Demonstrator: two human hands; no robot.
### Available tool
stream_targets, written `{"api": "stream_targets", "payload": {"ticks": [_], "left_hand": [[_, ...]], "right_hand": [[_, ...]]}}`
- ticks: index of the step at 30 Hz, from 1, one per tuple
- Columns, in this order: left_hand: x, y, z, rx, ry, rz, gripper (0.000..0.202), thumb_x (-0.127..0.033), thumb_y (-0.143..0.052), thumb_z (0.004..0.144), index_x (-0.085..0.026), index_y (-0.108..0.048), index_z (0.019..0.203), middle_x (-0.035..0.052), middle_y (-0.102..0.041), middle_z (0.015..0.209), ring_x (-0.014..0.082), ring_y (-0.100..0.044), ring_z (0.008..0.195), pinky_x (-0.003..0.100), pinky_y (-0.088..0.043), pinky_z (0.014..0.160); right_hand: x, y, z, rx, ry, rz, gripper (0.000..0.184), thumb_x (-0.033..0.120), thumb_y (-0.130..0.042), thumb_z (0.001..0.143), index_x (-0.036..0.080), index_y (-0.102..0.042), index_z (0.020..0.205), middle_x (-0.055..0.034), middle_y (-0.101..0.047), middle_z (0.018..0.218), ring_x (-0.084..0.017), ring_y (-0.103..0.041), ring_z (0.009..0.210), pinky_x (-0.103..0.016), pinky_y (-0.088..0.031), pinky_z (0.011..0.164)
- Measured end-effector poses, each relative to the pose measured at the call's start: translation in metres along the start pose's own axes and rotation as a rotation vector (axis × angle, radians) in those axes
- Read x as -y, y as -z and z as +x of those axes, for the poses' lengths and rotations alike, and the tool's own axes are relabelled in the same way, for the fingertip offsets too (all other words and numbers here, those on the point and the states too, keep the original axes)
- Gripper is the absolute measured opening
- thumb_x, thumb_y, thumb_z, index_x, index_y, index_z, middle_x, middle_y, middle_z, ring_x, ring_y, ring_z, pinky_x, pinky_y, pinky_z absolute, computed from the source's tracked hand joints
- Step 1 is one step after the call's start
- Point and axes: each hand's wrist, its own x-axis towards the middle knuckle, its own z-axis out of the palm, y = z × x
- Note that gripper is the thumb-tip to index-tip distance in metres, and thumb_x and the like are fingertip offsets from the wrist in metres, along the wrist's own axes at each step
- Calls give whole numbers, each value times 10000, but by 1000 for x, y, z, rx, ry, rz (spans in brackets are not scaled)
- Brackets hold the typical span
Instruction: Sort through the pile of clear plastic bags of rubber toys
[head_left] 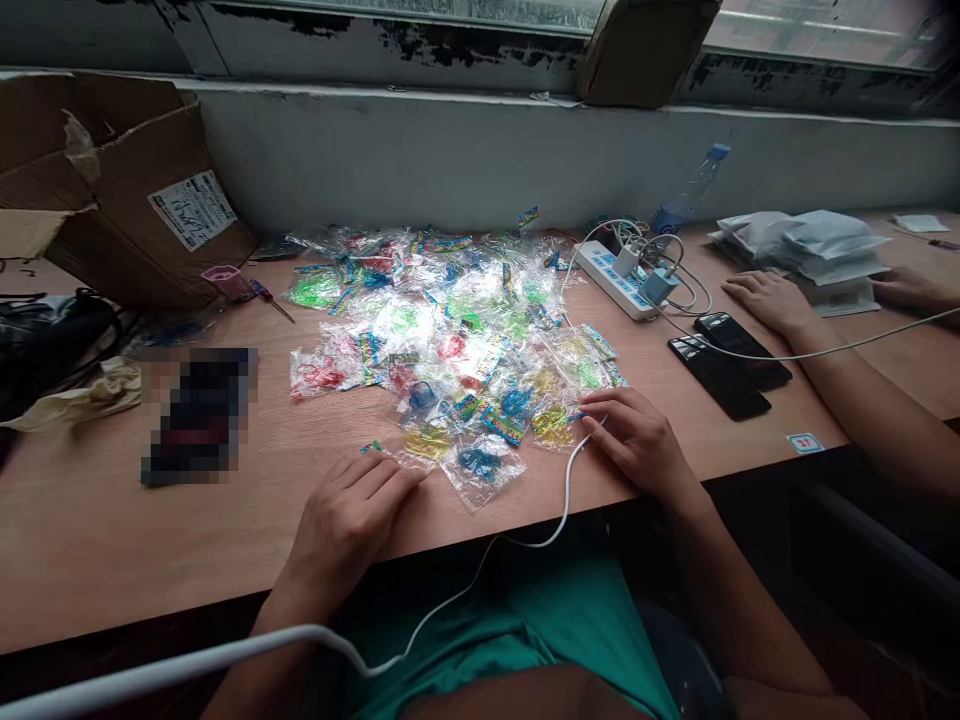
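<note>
A wide pile of clear plastic packets (457, 300) lies on the wooden table, with small red, green, yellow and blue plastic items inside and colourful printed header cards. My left hand (358, 508) rests palm down at the pile's front left, its fingers laid out beside a packet with a yellow item (427, 442). Between my hands, nearest the table edge, is a packet with a dark blue item (480, 462). At the right of the pile, my right hand (634, 437) lies with fingers apart, fingertips at another yellow packet (553, 425) and by a white cable (568, 490).
A cardboard box (120, 190) stands at back left, near a screwdriver (271, 298). A blurred-out dark object (199, 415) lies left. Right are a power strip (619, 280), a bottle (686, 195), two phones (720, 375), and another person's hands (772, 300) by stacked white packages (825, 245).
</note>
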Motion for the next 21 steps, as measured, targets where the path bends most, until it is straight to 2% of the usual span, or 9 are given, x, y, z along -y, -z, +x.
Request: {"api": "stream_targets", "payload": {"ticks": [21], "left_hand": [[0, -1, -2, -50, 28, -36, 176, -96, -567, 1040, -173, -721, 1080, 27, -760, 960, 182, -699, 948, 319, -541, 863]], "right_hand": [[-2, 0, -2, 5, 3, -14, 105, 272, -658, 1010, 250, -729, 1084, -96, -753, 1144, -277, -717, 1095, -496, -590, 987]]}}
